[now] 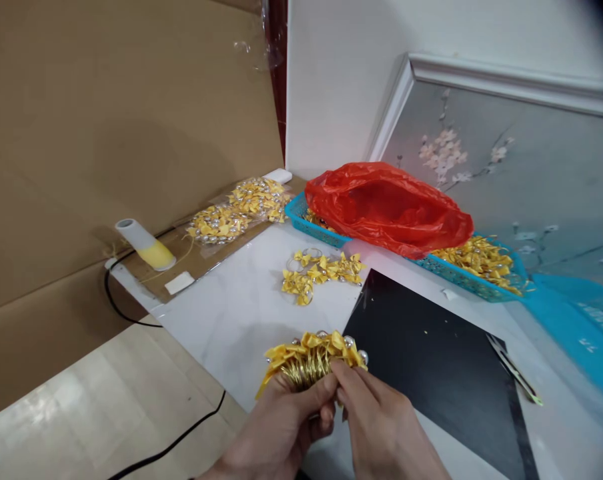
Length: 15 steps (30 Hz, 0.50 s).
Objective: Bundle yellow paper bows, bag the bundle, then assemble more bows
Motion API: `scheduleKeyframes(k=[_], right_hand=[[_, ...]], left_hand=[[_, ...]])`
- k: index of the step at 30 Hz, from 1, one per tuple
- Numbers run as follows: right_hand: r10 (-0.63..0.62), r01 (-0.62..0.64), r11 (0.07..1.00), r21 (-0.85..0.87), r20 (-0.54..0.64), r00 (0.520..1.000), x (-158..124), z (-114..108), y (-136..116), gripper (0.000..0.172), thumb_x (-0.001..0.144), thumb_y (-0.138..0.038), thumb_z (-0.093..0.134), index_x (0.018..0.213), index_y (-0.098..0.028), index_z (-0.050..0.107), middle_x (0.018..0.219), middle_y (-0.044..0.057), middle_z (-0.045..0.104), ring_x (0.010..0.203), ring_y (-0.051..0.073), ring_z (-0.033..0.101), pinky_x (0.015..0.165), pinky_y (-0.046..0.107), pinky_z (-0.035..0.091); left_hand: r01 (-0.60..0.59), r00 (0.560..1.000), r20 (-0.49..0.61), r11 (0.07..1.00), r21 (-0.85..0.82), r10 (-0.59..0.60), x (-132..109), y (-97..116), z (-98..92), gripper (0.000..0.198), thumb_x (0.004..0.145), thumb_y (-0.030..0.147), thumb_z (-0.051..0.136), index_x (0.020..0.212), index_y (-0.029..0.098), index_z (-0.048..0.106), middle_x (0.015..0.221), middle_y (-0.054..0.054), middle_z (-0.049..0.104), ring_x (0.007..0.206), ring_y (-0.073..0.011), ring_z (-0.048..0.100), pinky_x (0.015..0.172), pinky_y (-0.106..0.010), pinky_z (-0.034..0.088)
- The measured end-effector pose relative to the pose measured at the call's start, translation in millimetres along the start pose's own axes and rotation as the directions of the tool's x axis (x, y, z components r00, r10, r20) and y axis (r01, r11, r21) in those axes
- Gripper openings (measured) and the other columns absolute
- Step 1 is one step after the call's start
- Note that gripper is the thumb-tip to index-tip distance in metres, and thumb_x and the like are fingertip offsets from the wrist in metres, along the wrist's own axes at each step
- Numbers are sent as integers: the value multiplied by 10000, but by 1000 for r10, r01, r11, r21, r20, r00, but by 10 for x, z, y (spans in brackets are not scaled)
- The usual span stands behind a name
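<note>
Both hands [281, 420] [386, 420] pinch the yellow bundle [306, 368] in their fingers [351, 390], open tabletop [216, 300] reaching left to its edge.

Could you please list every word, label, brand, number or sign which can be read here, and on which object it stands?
Readable text: none.
Blue plastic item at right: a small white mark, too blurred to read.
Red bag, black mat, bundle of yellow bows: no lettering visible.

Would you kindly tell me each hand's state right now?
Left hand: closed, holding the ring bundle.
Right hand: bent against the bundle's right side; whether it grips anything cannot be told.
</note>
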State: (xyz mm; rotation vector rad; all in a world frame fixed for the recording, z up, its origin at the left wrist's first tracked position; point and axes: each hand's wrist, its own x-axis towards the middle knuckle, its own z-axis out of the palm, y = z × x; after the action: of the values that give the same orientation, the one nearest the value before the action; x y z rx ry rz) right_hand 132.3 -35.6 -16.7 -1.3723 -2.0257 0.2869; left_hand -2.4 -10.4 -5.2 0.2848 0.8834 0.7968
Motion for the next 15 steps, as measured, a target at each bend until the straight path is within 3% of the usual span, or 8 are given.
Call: scheduleKeyframes(k=[4, 7, 10, 12, 15], right_hand=[[27, -31, 993, 115, 33, 999, 7, -7, -37, 378, 843, -61, 349, 1140, -140, 568, 749, 63, 672, 612, 163, 656, 554, 234, 561], [30, -12, 989, 148, -115, 993, 21, -72, -33, 271, 910, -117, 397, 1048, -192, 618, 765, 43, 678, 610, 137, 651, 574, 202, 554], [-42, 44, 999, 6, -218, 975, 59, -157, -16, 234, 894, -118, 492, 1010, -215, 670, 941, 88, 664, 730, 165, 642, 594, 242, 549], [-81, 76, 997, -35, -182, 980, 86, -181, -2, 283, 874, -96, 515, 1058, -229, 684, 1016, 107, 628, 752, 173, 617, 580, 262, 540], [-77, 84, 995, 48, -135, 988, 112, -144, 27, 304, 890, -98, 498, 1096, -226, 681, 1023, 107, 600, 754, 160, 613, 611, 265, 556]], left_hand=[[-24, 1000, 9, 999, -41, 24, -18, 35, 22, 210, 611, 247, 857, 638, 98, 712, 502, 24, 551, 450, -25, 449, 469, -114, 419], [-28, 999, -19, 995, -93, 26, -50, 72, 17, 233, 588, 237, 871, 705, 90, 733, 550, 13, 579, 465, -20, 466, 492, -108, 444], [-7, 1000, 2, 994, -111, 8, -70, 94, -15, 235, 587, 205, 871, 733, 83, 734, 610, -2, 602, 491, -22, 489, 513, -110, 467], [-9, 999, 45, 994, -108, 14, -69, 99, -45, 195, 636, 199, 844, 737, 80, 727, 636, -13, 606, 521, -32, 509, 542, -120, 486], [-14, 997, 78, 993, -114, 23, -62, 110, -93, 159, 686, 193, 810, 753, 75, 727, 657, -21, 604, 545, -40, 518, 567, -132, 500]])
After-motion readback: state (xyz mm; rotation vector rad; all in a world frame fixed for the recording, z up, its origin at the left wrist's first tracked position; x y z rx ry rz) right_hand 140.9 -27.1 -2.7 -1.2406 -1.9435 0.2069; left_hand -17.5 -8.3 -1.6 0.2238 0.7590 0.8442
